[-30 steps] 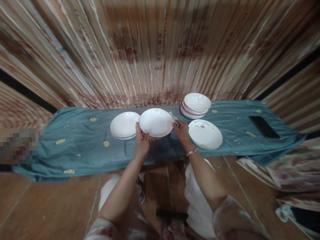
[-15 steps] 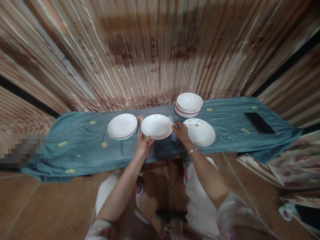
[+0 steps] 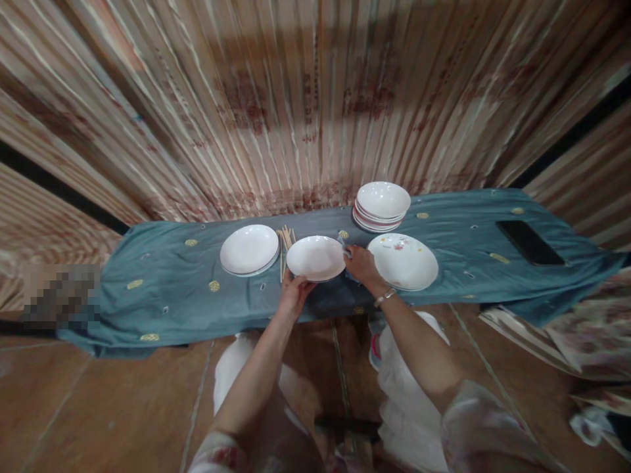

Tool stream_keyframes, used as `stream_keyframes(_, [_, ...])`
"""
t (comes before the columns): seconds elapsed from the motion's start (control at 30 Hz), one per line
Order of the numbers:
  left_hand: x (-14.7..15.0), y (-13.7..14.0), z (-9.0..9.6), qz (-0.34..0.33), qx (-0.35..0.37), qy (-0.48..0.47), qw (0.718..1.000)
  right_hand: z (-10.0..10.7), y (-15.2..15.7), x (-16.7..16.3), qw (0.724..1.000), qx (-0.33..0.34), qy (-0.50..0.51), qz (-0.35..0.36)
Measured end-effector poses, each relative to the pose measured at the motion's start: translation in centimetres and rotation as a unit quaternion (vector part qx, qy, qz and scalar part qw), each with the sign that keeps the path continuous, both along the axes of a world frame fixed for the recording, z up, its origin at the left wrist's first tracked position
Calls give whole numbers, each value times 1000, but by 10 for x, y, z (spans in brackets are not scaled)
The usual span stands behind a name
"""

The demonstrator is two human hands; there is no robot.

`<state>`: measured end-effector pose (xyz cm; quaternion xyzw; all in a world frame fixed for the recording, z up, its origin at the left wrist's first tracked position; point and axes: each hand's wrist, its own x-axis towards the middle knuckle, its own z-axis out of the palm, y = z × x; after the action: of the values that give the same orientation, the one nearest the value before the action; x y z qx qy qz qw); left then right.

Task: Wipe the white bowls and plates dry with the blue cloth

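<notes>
In the middle of the bench, my left hand [image 3: 294,294] grips the near left rim of a white plate [image 3: 315,257]. My right hand [image 3: 361,264], with a bracelet at its wrist, is closed on a pale blue cloth [image 3: 347,252] at the plate's right rim. Most of the cloth is hidden by the fingers. Chopsticks [image 3: 287,238] lie just behind and left of the held plate. To their left sit stacked white plates [image 3: 249,249]. A white plate with a flower pattern [image 3: 403,263] lies close to the right of my right hand.
A stack of white bowls [image 3: 383,201] stands at the back, right of centre. A black phone [image 3: 530,243] rests toward the right end. Blue-green cloth [image 3: 187,309] covers the narrow bench. A pleated curtain [image 3: 305,118] hangs right behind it.
The held plate is lower and closer to the bench. My right hand with the cloth has shifted slightly along the plate's right rim. The whole view has moved a little.
</notes>
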<state>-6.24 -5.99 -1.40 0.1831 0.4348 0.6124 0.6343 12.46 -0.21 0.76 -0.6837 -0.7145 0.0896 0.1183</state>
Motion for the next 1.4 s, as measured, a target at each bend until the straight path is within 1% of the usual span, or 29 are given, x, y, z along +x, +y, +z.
stream_keyframes(0.17, [2, 0, -2, -9, 17, 1, 1000, -4, 3, 0, 999, 4, -35, 8])
stream_keyframes(0.4, [0, -3, -5, 4, 40, 21, 999, -5, 2, 0, 997, 12, -64, 33])
stream_keyframes(0.47, [0, -3, -5, 6, 36, 25, 999, -2, 1, 2, 997, 29, -61, 44])
stream_keyframes(0.57, [0, -3, -3, 7, 28, 28, 999, 3, -1, 2, 995, 75, -37, 64])
stream_keyframes(0.63, [1, -3, -2, 3, 23, 28, 999, 2, -3, -2, 992, 96, -16, 79])
stream_keyframes(0.7, [1, -3, -1, -2, 25, 28, 999, -1, -4, -9, 989, 101, 3, 108])
stream_keyframes(0.77, [1, -2, 0, -8, 27, 28, 999, -6, -5, -17, 984, 98, 20, 149])
stream_keyframes(0.87, [-1, 0, 0, -12, 20, 30, 999, -13, -4, -24, 976, 87, 60, 188])
stream_keyframes(1.0, [-2, 2, 2, -17, 6, 34, 999, -13, -1, -20, 974, 75, 115, 183])
stream_keyframes(1.07, [-3, 2, 5, -18, 1, 31, 999, -11, -1, -16, 974, 67, 112, 184])
stream_keyframes(1.23, [-2, -1, 13, -29, -12, 4, 999, -4, -4, -14, 973, 45, 73, 215])
stream_keyframes(1.4, [-4, -4, 13, -37, -7, -9, 999, -2, -7, -17, 973, 40, 31, 227])
